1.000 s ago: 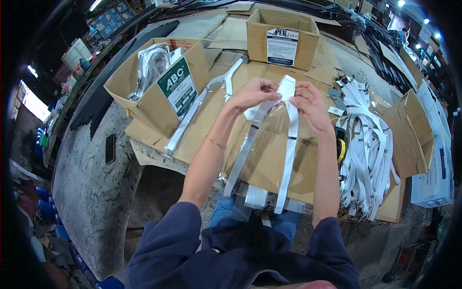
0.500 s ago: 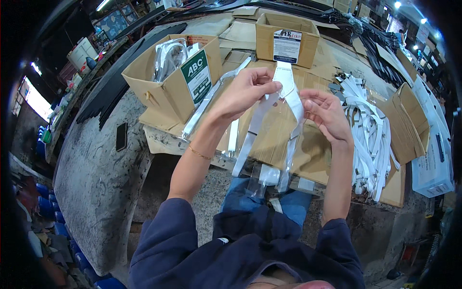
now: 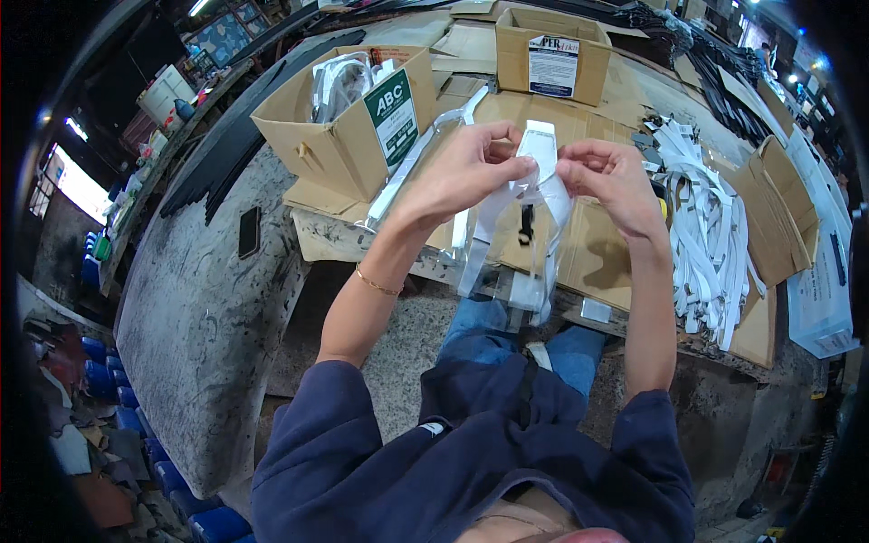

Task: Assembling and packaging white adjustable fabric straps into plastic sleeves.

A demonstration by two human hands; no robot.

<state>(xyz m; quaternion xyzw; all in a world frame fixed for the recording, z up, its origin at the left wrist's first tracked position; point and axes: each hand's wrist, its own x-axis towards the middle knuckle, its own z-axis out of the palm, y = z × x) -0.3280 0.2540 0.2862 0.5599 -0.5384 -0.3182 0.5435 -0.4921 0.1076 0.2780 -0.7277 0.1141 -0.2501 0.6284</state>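
Observation:
A pair of white suspenders (image 3: pixel 540 145) hangs in front of me, its pointed joining patch upward and the straps hanging in two loops below. Clear plastic (image 3: pixel 507 258) shows among the lower straps. My left hand (image 3: pixel 472 174) pinches the left edge of the patch between thumb and fingers. On the opposite edge, my right hand (image 3: pixel 608 181) grips the strap just below the patch with thumb and bent fingers. More white suspenders (image 3: pixel 701 235) lie in a loose heap to the right of my right hand. Another white strap in clear plastic (image 3: pixel 403 181) lies left of my left hand.
An open cardboard box (image 3: pixel 317 149) with plastic-wrapped white items stands at left; a second cardboard box (image 3: pixel 552 59) stands at the back. An open carton (image 3: pixel 774 213) and a white box (image 3: pixel 815 290) are at right. A phone (image 3: pixel 249 233) rests on the grey tabletop (image 3: pixel 204 317).
The hanging straps have drawn up and now fold into loops below my hands. My right hand has closed in on the patch's edge. The whole view has shifted slightly.

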